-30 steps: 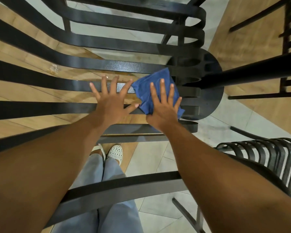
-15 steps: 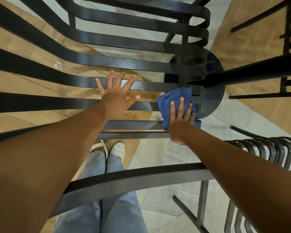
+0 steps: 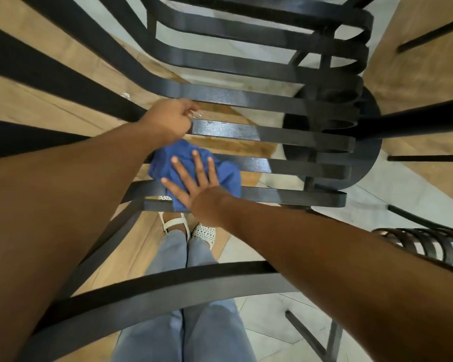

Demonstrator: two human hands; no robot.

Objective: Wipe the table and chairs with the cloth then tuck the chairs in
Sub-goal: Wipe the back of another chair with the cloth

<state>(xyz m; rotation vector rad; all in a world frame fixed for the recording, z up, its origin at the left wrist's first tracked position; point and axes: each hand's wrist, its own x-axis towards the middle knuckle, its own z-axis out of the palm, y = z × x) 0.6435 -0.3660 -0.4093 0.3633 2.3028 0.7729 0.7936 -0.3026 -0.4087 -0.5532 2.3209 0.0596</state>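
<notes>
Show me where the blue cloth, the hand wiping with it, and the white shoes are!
blue cloth (image 3: 228,176): head view, bare right side of the fabric.
right hand (image 3: 194,189): head view, back of the hand.
white shoes (image 3: 204,232): head view, dotted toe.

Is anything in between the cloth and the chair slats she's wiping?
Nothing visible. The right hand presses the blue cloth flat against the black seat slats. The left hand grips a slat farther up, clear of the cloth.
</notes>
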